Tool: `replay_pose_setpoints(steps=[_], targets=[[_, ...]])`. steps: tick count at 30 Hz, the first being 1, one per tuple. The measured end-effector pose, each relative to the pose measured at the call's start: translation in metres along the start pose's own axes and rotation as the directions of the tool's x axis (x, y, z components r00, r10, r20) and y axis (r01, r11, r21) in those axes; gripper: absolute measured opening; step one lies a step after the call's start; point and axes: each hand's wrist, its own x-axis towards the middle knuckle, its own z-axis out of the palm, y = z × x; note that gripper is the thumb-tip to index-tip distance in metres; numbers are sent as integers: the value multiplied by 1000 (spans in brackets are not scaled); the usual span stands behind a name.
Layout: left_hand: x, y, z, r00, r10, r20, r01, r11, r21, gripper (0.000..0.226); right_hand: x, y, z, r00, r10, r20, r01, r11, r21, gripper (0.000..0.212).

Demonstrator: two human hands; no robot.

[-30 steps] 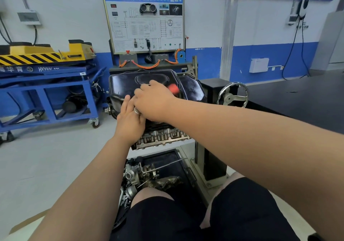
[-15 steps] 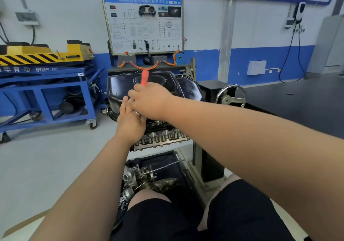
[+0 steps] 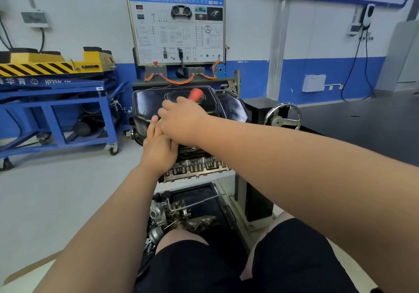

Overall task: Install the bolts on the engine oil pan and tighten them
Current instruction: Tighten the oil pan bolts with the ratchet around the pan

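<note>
Engine (image 3: pixel 197 168) sits inverted on its stand, so the oil pan (image 3: pixel 145 104) faces up and toward you, black and glossy, with its near flange at working height just past your knees. That orientation explains your reach: both arms extend forward over the block to the pan's near-left edge. Your right hand (image 3: pixel 183 122) is curled closed around a red-handled tool (image 3: pixel 195 93). Only the red end shows beyond your knuckles, lying over the pan's top face, and it is blurred, which I read as a swing under way. The working end and the bolt it drives are hidden under that hand. Your left hand (image 3: pixel 158 150) lies below and just beside the right, touching it, fingers straight and together, pointing up along the pan's near wall. It grips nothing visible. Judgement: it steadies the tool head on the fastener so the socket does not slip off, though contact with the head cannot be confirmed. The stand's handwheel (image 3: pixel 282 117) to the right is untouched. Step in hand appears to be tightening, not threading.
</note>
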Motion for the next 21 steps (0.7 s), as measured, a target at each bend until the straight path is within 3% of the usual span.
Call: replay_pose_setpoints(steps=[4,6,8,10,12,15,18,19,21], targets=[[0,-5,1,1000,-10,-26,10,1000,7,53,-1,-10,5,999,-2,-33,2,1000,0,28],[0,-8,0,1000,-4,7,4,1000,-11,56,-5,-12,3,991,124,56,-131,979,153,25],[-2,-10,0,999,2,43,-2,1000,11,65,-8,-14,-2,937,284,203,-342,868,360,33],[-3,-11,3,999,9,37,-9,1000,21,73,-5,-18,-2,895,335,293,-435,798,416,39],[-3,-10,2,999,-2,32,1,1000,15,69,0,-19,-4,920,302,248,-373,868,326,37],[1,-4,-1,999,-27,36,26,999,22,58,2,-10,-3,990,117,72,-125,985,119,31],[1,-2,-3,999,-15,44,12,998,59,53,1,-10,0,999,-45,-22,44,998,-36,27],[1,-4,-3,999,-11,39,9,998,56,53,1,-13,0,999,-37,-17,37,999,-10,27],[0,-9,-5,1000,-3,29,3,1000,26,57,-1,-16,2,993,112,36,-116,980,162,28]])
